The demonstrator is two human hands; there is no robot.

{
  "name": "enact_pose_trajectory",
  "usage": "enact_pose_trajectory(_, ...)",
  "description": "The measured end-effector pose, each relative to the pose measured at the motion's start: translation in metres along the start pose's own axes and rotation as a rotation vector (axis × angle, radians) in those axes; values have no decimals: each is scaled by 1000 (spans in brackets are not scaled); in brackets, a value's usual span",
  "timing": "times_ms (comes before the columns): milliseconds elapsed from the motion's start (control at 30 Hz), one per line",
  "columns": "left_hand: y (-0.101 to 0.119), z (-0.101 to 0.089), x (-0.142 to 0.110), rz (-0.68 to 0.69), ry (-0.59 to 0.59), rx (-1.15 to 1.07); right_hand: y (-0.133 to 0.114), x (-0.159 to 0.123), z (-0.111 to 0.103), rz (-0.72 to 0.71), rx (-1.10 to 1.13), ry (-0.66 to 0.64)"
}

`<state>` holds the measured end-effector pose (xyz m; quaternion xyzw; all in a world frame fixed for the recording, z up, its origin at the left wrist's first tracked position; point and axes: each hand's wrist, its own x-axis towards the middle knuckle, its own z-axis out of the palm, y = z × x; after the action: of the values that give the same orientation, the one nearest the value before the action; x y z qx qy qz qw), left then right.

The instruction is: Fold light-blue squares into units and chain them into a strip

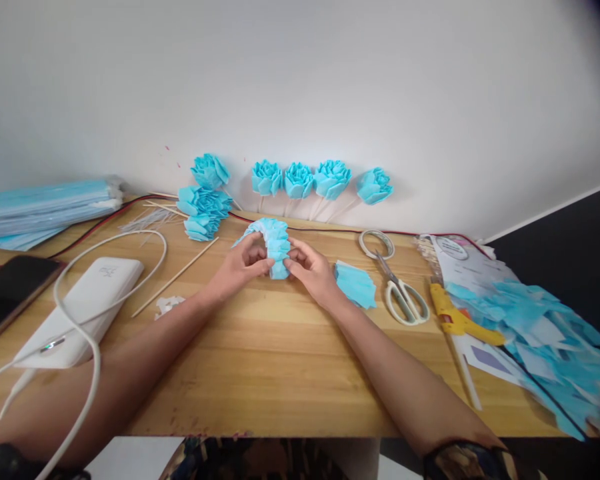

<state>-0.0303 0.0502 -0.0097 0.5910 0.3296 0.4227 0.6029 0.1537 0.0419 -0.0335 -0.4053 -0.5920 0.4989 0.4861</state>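
Pleated Blue Strip, Held in Two Hands at the Desk

Directions read from the strip, twelve toward the wall.

Item: one pleated blue strip (279, 248), curved, at the clock's centre above the desk (280, 347). Left hand (247, 265), on its nine o'clock side: fingers curled, pinching the strip's edge with the thumb. Right hand (310, 268), on its three o'clock side: thumb and fingers pinching the opposite edge.

Twelve to two: four blue flowers (333, 179) on sticks, leaning against the wall. Between ten and eleven: three more blue blooms (205, 200), clustered.

Between three and four: a small blue stack (356, 285), just beside the right hand; scissors (399, 283); a yellow glue gun (460, 321). Three: a tape roll (365, 250), touched or overlapped by the scissors' tips.

Between eight and nine: a thin wooden stick (175, 277) and a white power bank (93, 300), which lay under a looping cable.
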Motion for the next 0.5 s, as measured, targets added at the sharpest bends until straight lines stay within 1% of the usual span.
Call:
enact_pose_trajectory(200, -5, -1, 2, 18, -9, -28, -5, -2, 1, -3, -14, -5)
enact_pose_trajectory(367, -5, -2, 3, 44, 42, -83, -18, -6, 0, 51, -66, 24)
enact_pose_trajectory(500, -4, -3, 3, 50, 108, -127, -19, -6, 1, 71, -39, -31)
